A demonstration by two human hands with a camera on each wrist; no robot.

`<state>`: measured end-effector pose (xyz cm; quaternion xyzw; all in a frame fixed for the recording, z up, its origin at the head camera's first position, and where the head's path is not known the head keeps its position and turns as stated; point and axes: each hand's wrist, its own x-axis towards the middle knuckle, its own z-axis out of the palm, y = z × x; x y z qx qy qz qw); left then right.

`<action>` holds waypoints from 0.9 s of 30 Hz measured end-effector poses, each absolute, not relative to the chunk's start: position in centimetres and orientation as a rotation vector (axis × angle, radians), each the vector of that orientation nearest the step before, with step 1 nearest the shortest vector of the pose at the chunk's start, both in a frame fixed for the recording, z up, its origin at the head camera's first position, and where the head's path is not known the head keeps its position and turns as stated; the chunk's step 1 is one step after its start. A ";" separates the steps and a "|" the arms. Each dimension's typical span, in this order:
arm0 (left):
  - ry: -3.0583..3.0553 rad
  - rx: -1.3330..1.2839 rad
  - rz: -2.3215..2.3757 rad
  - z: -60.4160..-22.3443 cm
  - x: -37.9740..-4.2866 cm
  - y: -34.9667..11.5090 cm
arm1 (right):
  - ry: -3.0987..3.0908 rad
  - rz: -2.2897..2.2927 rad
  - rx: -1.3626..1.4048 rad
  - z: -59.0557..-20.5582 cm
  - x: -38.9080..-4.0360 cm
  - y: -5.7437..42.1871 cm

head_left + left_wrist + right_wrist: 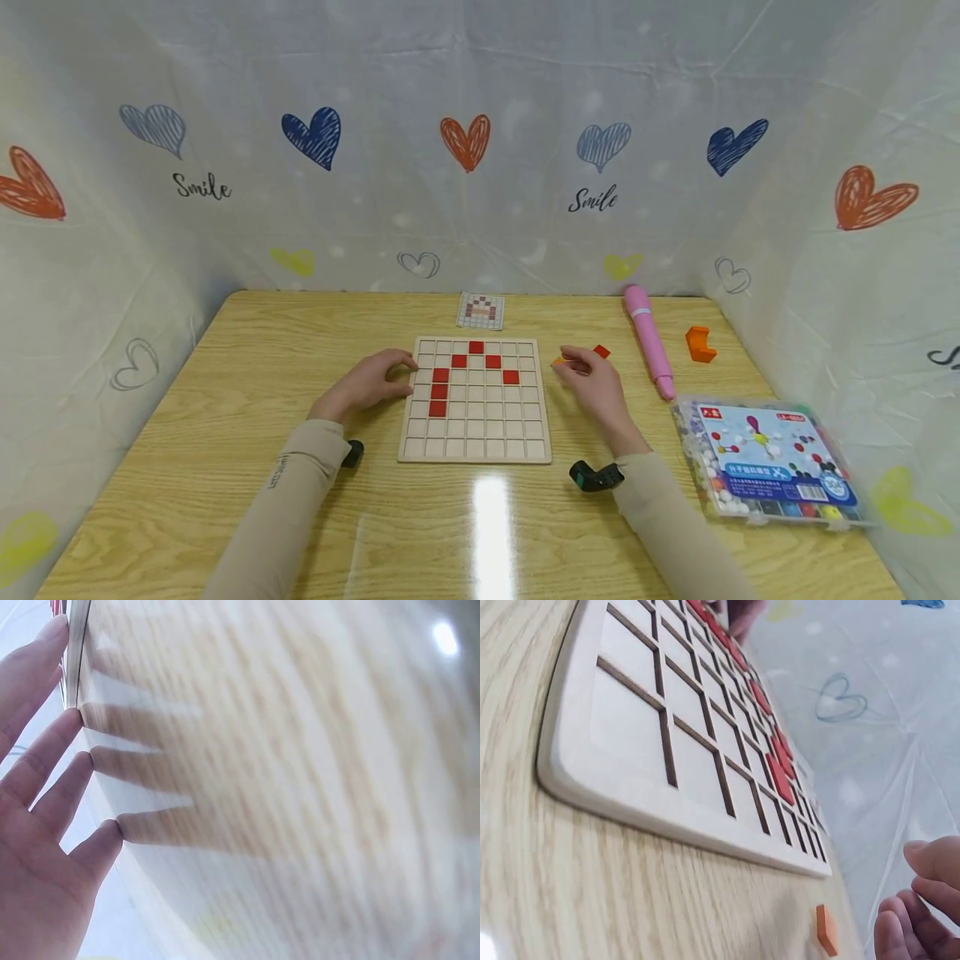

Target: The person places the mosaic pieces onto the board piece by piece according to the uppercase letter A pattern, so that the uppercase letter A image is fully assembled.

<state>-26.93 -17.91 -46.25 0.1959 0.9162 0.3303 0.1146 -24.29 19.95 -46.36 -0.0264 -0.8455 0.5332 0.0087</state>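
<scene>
A square wooden grid board (476, 457) lies on the table, with several red tiles (438, 408) set in its upper and left cells. At the board's left edge is my left hand (367, 385); its spread fingers rest on the table and against the board's side. My right hand (596, 392) hovers beside the board's right edge, fingers loosely bent and nothing visible between them. An orange tile (826, 930) lies on the table near those fingertips. Just behind the right hand is a loose red tile (602, 351), partly hidden in the head view.
A small card (481, 311) with a printed grid pattern lies behind the board. To the right are a pink stick-like object (648, 342), an orange bracket-shaped piece (701, 344) and a clear box (772, 458) of colored beads. A printed curtain (525, 233) surrounds the table.
</scene>
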 end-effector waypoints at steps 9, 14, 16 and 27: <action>2.683 0.577 0.976 -46.6 -27.0 -18.0 | -2.716 1.581 -0.208 -46.9 -23.1 21.5; 2.688 0.586 0.971 -46.6 -27.1 -18.0 | -2.736 1.591 -0.247 -47.2 -22.8 21.9; 2.690 0.590 0.968 -46.6 -27.1 -18.0 | -2.730 1.602 -0.250 -47.3 -22.8 22.0; 2.685 0.595 0.961 -46.7 -27.2 -18.1 | -2.677 1.630 -0.297 -47.6 -23.0 22.5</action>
